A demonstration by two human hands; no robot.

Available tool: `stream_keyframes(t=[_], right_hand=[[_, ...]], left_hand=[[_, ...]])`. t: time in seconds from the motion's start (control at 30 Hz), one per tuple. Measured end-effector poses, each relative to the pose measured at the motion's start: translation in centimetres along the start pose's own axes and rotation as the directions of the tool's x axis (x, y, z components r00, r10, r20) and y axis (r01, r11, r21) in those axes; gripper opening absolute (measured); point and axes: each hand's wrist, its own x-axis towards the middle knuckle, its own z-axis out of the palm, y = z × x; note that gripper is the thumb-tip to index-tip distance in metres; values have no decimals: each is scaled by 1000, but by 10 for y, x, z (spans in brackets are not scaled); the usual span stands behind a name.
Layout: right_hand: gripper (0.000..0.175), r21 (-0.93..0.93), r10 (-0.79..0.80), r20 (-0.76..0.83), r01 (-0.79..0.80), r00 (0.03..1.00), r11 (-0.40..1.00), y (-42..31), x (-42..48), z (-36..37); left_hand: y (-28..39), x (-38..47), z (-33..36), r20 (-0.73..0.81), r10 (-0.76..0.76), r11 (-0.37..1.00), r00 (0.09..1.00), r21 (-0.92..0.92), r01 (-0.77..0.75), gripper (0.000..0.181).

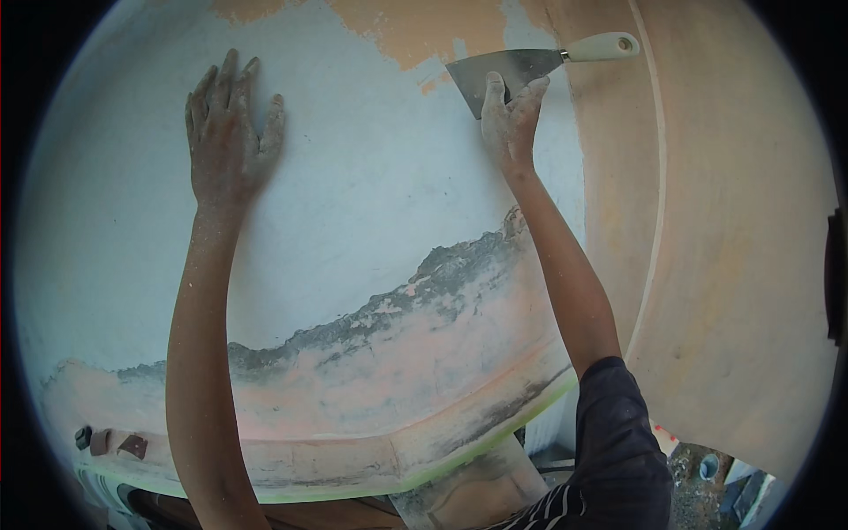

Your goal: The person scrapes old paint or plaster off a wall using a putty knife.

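My left hand (228, 142), coated in pale dust, lies palm down on the light blue painted wall (358, 172) with its fingers apart. It holds nothing. At the upper right, my right hand (513, 119) grips a wide putty knife (507, 69) by the lower edge of its metal blade. The knife's off-white handle points right, past the corner of the wall. A peach-coloured patch (430, 26) of bare surface shows just above the blade. Whether the blade touches the wall cannot be told.
A ragged band of exposed grey plaster (351, 324) crosses the wall above a ledge (331, 460) with a light green edge. Folded sandpaper pieces (132, 446) rest on the ledge at left. A tan wall (742, 218) bearing a pale vertical strip stands at right. Clutter covers the floor at lower right.
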Motion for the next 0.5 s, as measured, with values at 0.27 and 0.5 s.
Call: stream_keyframes(t=[0.27, 0.5], right_hand=[[57, 47, 177, -61, -174, 982, 984, 2, 9, 0], [52, 28, 262, -49, -261, 964, 965, -2, 15, -8]], left_hand=[[2, -1, -1, -2, -8, 999, 1000, -47, 8, 45], [1, 0, -2, -1, -4, 999, 1000, -38, 4, 45]])
